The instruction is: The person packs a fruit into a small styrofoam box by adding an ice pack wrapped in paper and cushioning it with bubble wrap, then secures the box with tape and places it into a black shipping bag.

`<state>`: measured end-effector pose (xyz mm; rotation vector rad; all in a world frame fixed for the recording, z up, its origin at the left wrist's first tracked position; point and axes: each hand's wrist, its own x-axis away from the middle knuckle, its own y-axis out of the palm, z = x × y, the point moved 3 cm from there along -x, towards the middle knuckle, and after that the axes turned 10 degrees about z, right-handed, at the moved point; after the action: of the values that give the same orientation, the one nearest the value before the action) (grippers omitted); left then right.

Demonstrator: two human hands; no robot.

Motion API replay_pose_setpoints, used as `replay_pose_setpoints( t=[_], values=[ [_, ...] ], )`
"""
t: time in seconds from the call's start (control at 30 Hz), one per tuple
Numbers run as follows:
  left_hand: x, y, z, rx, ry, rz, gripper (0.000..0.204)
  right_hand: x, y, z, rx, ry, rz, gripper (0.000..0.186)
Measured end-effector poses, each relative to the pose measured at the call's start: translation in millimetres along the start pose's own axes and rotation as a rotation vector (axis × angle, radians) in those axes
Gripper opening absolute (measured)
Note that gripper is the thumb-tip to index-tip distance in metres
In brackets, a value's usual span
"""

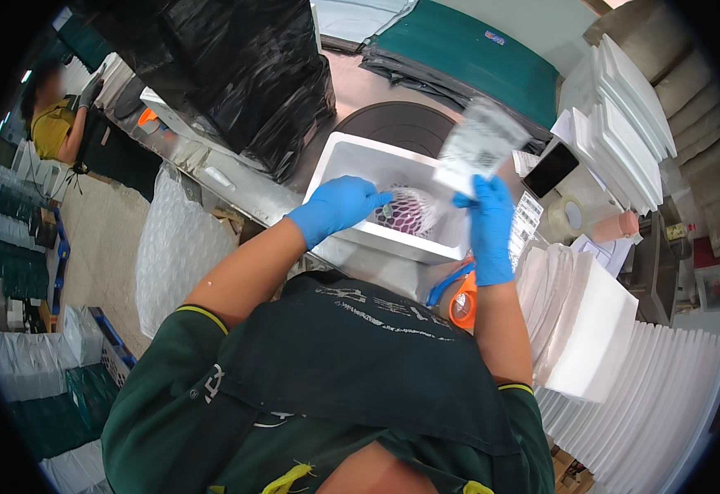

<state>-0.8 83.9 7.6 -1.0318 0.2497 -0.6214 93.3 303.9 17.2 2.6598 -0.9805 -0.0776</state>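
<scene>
A white foam box (413,244) stands tilted on the bench in front of me. Inside it lies a round purple-red item in a white foam net (405,216), with a small pale label on it. Over the box's left corner is my left hand (335,210), in a blue glove. Its fingers are curled and partly hidden; thumb and fingertip point at the netted item. My right hand (492,230), also gloved in blue, pinches a white printed packet (482,148) above the box's right end. The packet is slightly blurred.
A black-wrapped stack (236,74) rises at the left, beside bubble wrap (180,247). Behind the box is a dark round turntable (397,123). To the right are a phone (550,170), a tape roll (565,216), an orange-and-blue tape dispenser (461,303) and foam lids (624,123). Another person (53,128) works far left.
</scene>
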Motion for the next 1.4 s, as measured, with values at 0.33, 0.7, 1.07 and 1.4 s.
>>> replay_pose_setpoints(
  t=[0.33,0.7,1.07,1.4],
  values=[
    [4.7,-19.2,-0.1,0.375,0.006,0.459,0.042,-12.4,-171.6,31.3,0.684,-0.122,0.454,0.046],
    [94.2,-119.4,-97.3,0.698,-0.168,0.981,0.035,35.9,-31.3,-6.9,0.505,-0.355,0.113,0.031],
    [70.2,-311.2,-332.7,0.683,-0.139,1.359,0.031,30.8,-2.0,24.0,0.916,-0.26,0.284,0.055],
    [-125.3,-334.7,-433.2,0.296,-0.215,0.477,0.031,37.2,5.1,37.9,0.988,-0.062,0.339,0.06]
  ],
)
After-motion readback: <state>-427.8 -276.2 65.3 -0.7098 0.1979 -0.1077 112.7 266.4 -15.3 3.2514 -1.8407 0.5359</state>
